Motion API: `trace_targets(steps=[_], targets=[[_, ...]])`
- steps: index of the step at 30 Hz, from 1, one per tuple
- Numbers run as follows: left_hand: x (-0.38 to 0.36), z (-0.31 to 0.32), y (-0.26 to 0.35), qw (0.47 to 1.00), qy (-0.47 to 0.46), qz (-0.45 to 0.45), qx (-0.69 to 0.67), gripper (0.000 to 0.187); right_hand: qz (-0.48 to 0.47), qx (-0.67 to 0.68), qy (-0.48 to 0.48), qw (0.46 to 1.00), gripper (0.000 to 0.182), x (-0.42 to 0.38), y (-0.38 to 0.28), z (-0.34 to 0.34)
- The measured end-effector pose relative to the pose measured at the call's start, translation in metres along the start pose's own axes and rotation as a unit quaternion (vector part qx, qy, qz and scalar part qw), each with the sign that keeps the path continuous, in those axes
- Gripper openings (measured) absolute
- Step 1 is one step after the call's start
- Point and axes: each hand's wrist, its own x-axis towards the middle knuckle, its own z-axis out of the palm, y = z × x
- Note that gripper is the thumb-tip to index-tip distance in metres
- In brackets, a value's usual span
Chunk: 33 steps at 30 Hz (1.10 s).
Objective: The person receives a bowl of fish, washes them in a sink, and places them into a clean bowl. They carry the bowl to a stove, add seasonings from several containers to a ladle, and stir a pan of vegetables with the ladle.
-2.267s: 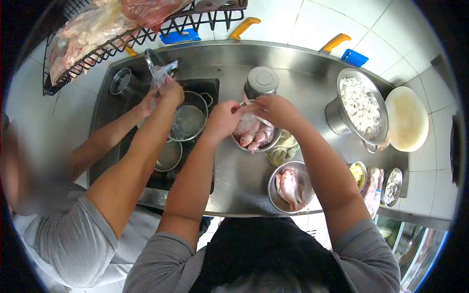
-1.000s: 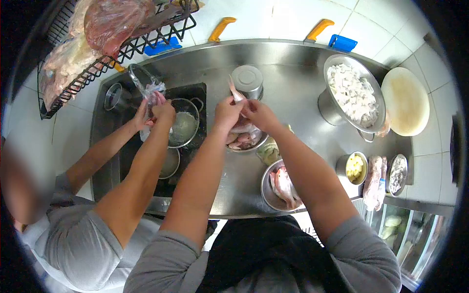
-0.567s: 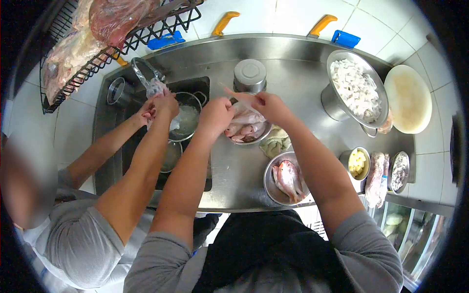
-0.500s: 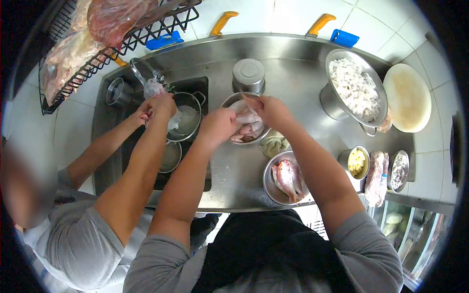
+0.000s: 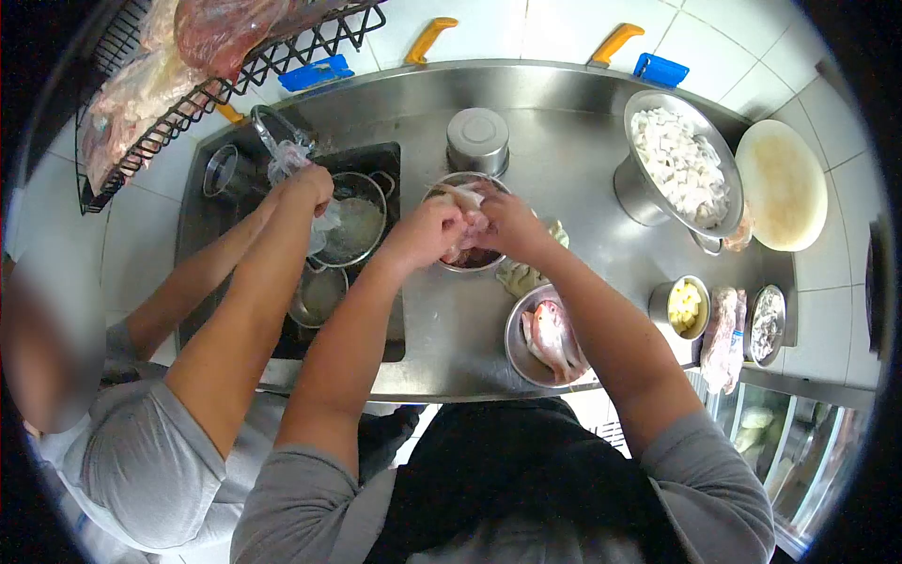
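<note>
Over a round metal bowl (image 5: pixel 482 270), my left hand (image 5: pixel 427 233) and my right hand (image 5: pixel 517 227) are close together, fingers curled. Between them is a pale pink fish (image 5: pixel 462 195), gripped by both; my fingers and the bowl hide part of it. More pinkish pieces lie beneath, mostly covered. Below my right forearm, a second metal bowl (image 5: pixel 515 362) holds reddish whole fish (image 5: pixel 552 340). A crumpled pale cloth (image 5: pixel 520 278) lies between the two bowls. Behind the first bowl stands an upturned metal pot (image 5: pixel 477 139).
At left, a co-worker's hands (image 5: pixel 315 186) hold a plastic bag over a pot (image 5: pixel 355 256) in the sink. To the right stand a large pot with a colander of white pieces (image 5: pixel 681 164), a cutting board (image 5: pixel 782 185) and a yellow-filled container (image 5: pixel 686 308). A meat rack (image 5: pixel 249 85) hangs upper left.
My hands have come closer together and sunk lower into the bowl with the fish, whose tail was raised before. The co-worker's hands have shifted slightly with the bag.
</note>
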Motion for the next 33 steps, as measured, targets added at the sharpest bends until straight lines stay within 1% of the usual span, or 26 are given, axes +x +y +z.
trace_targets(steps=[1, 2, 3, 4, 5, 7, 8, 9, 11, 12, 13, 15, 16, 17, 18, 19, 20, 21, 22, 23, 24, 26, 28, 30, 31, 33], targets=[[0.004, -0.003, 0.000, 1.000, 0.001, 0.000, 0.000, 0.019, -0.001, 0.000, 0.000, 1.000, 0.032, 0.005, 0.003, -0.003], [0.006, -0.006, -0.001, 0.999, 0.026, -0.010, 0.041, 0.018, 0.077, 0.124, 0.022, 0.989, 0.028, 0.009, 0.007, -0.006], [0.006, -0.009, 0.000, 0.995, 0.051, -0.021, 0.081, 0.018, 0.154, 0.247, 0.042, 0.956, 0.025, 0.014, 0.009, -0.012], [0.005, -0.010, 0.002, 0.989, 0.015, -0.075, 0.124, 0.020, 0.174, 0.311, 0.061, 0.932, 0.021, 0.019, 0.010, -0.019], [0.001, -0.004, 0.004, 0.989, 0.015, -0.078, 0.124, 0.020, 0.174, 0.313, 0.058, 0.932, 0.021, 0.023, 0.008, -0.024], [-0.001, 0.016, 0.005, 0.964, -0.122, -0.136, 0.191, 0.028, 0.114, 0.150, 0.099, 0.977, 0.022, 0.031, 0.005, -0.033], [0.007, 0.041, -0.027, 0.936, -0.154, -0.133, 0.286, 0.038, 0.151, 0.106, 0.024, 0.982, 0.024, 0.030, -0.005, -0.041], [0.007, 0.043, -0.018, 0.937, -0.154, -0.129, 0.286, 0.038, 0.153, 0.104, 0.027, 0.982, 0.024, 0.024, -0.008, -0.039], [-0.004, 0.045, 0.007, 0.943, 0.001, -0.052, 0.328, 0.034, 0.063, -0.003, -0.085, 0.994, 0.027, 0.012, -0.007, -0.027], [-0.004, 0.047, 0.006, 0.944, 0.001, -0.052, 0.326, 0.034, 0.054, -0.058, -0.114, 0.990, 0.026, 0.013, -0.001, -0.013], [-0.004, 0.049, 0.003, 0.939, 0.000, -0.067, 0.338, 0.037, 0.053, -0.059, -0.115, 0.990, 0.026, 0.012, -0.003, -0.008], [-0.001, 0.046, 0.004, 0.933, 0.000, -0.084, 0.350, 0.040, 0.060, -0.145, -0.063, 0.986, 0.025, 0.007, -0.009, 0.002], [0.001, 0.042, 0.010, 0.934, -0.039, -0.109, 0.337, 0.041, 0.058, -0.143, -0.064, 0.986, 0.025, 0.009, -0.012, 0.005], [0.004, 0.039, 0.014, 0.934, -0.077, -0.134, 0.323, 0.042, 0.085, -0.153, -0.031, 0.984, 0.026, 0.013, -0.014, 0.008], [0.009, 0.044, 0.004, 0.933, -0.075, -0.135, 0.325, 0.042, 0.112, -0.164, 0.003, 0.980, 0.027, 0.018, -0.017, 0.009], [0.015, 0.055, -0.014, 0.923, -0.091, -0.114, 0.357, 0.042, 0.111, -0.163, 0.004, 0.980, 0.027, 0.024, -0.021, 0.010], [0.018, 0.062, -0.024, 0.910, -0.108, -0.092, 0.388, 0.042, 0.133, -0.161, 0.024, 0.978, 0.031, 0.032, -0.026, 0.011], [0.015, 0.062, -0.024, 0.910, -0.106, -0.093, 0.390, 0.042, 0.154, -0.159, 0.045, 0.974, 0.034, 0.040, -0.028, 0.012], [0.009, 0.065, -0.023, 0.914, -0.056, -0.056, 0.398, 0.040, 0.154, -0.158, 0.047, 0.974, 0.034, 0.046, -0.032, 0.015], [0.006, 0.066, -0.022, 0.914, -0.007, -0.019, 0.406, 0.038, 0.157, -0.176, 0.043, 0.971, 0.034, 0.052, -0.035, 0.017], [0.006, 0.065, -0.019, 0.913, -0.009, -0.019, 0.408, 0.038, 0.161, -0.193, 0.038, 0.967, 0.033, 0.055, -0.036, 0.020], [0.009, 0.063, -0.007, 0.920, -0.042, -0.091, 0.378, 0.031, 0.168, -0.165, 0.030, 0.971, 0.035, 0.064, -0.018, 0.031], [0.012, 0.065, -0.004, 0.926, -0.035, -0.096, 0.363, 0.029, 0.173, -0.140, 0.018, 0.975, 0.036, 0.067, -0.015, 0.021], [0.013, 0.067, -0.006, 0.934, -0.025, -0.105, 0.341, 0.027, 0.182, -0.086, -0.040, 0.979, 0.032, 0.065, -0.014, 0.001], [0.015, 0.067, -0.010, 0.943, -0.034, -0.114, 0.310, 0.030, 0.177, -0.089, -0.044, 0.979, 0.032, 0.063, -0.013, -0.008], [0.014, 0.064, -0.016, 0.952, -0.040, -0.125, 0.277, 0.034, 0.153, -0.090, -0.098, 0.979, 0.028, 0.056, -0.009, -0.026]])
